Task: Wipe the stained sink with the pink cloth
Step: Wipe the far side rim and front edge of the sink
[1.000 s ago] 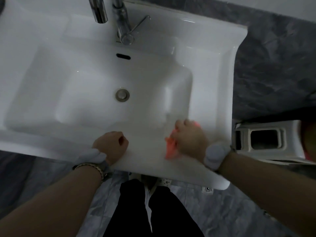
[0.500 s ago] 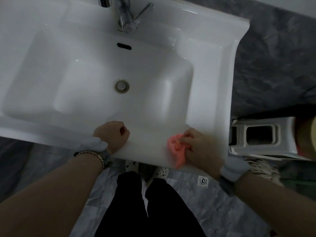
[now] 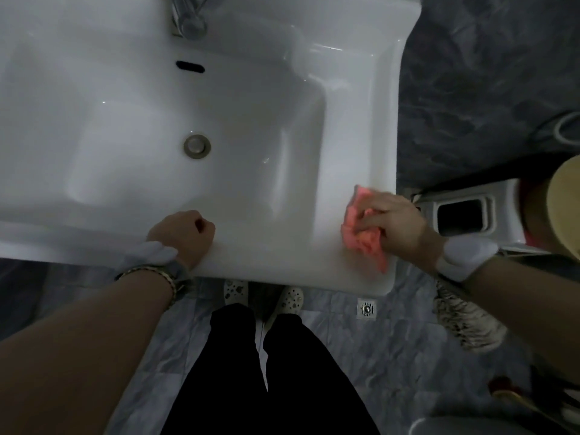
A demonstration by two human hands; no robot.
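The white ceramic sink [image 3: 354, 127] fills the upper left of the head view, with a round metal drain [image 3: 196, 146] in its basin. My right hand [image 3: 398, 224] grips the crumpled pink cloth [image 3: 361, 233] and presses it on the sink's front right corner rim. My left hand [image 3: 185, 235] is curled into a fist and rests on the front rim, holding nothing.
A chrome tap base [image 3: 188, 20] stands at the sink's back edge above the overflow slot [image 3: 190, 66]. A white plastic stool [image 3: 461, 215] sits right of the sink. My legs and white clogs [image 3: 292, 298] stand on the grey tiled floor beside a small floor drain [image 3: 366, 308].
My right hand has slid the pink cloth rightward along the front rim to the sink's right corner. The left fist has stayed put. The camera has tilted down and moved closer.
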